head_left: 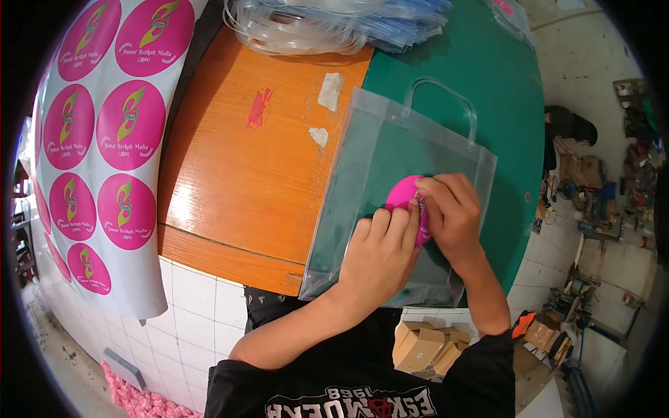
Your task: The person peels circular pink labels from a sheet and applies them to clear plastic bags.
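Note:
A round pink sticker (400,193) lies over the middle of a clear plastic tote bag (366,150). Both of my hands are on it. My left hand (377,252) has its fingers bent close together on the sticker's lower left part. The fingers of my right hand (454,217) are curled, with thumb and fingertips pinched at the sticker's upper right. My fingers hide much of the sticker, so how far it touches the bag I cannot tell. The bag lies flat, its clear loop handle (440,85) pointing away from me.
A sheet of pink round stickers (143,279) hangs over the table's left edge. Piled clear bags (300,31) lie at the far edge. Tape scraps (329,92) stick to the orange tabletop (230,167); the right part is green (516,139). Cardboard boxes (418,348) stand below.

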### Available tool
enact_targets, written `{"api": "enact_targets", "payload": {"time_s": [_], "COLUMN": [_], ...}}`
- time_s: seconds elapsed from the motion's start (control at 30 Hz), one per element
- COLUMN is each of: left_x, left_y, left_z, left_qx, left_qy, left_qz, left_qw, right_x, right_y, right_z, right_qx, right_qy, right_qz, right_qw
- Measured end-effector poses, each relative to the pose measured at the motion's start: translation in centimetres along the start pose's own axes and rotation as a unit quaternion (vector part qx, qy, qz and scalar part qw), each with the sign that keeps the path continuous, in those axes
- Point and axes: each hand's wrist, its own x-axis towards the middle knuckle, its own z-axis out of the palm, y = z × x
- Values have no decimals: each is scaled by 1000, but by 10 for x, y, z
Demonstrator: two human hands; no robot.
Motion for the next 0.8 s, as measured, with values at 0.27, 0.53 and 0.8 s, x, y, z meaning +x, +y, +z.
{"api": "enact_targets", "payload": {"time_s": [0.27, 0.53, 0.8], "left_x": [0, -2, -2], "left_y": [0, 1, -1], "left_z": [0, 5, 6], "left_qx": [-4, -28, -31], "left_qy": [3, 2, 7], "left_qz": [-3, -4, 2], "left_qw": [1000, 1000, 999], "right_x": [2, 1, -5], "right_y": [-4, -2, 2], "right_z": [-3, -1, -4], "right_qx": [-12, -41, 22], "right_qy": [-4, 2, 5], "right_qz": [-21, -32, -5], "right_qw": [1000, 999, 1000]}}
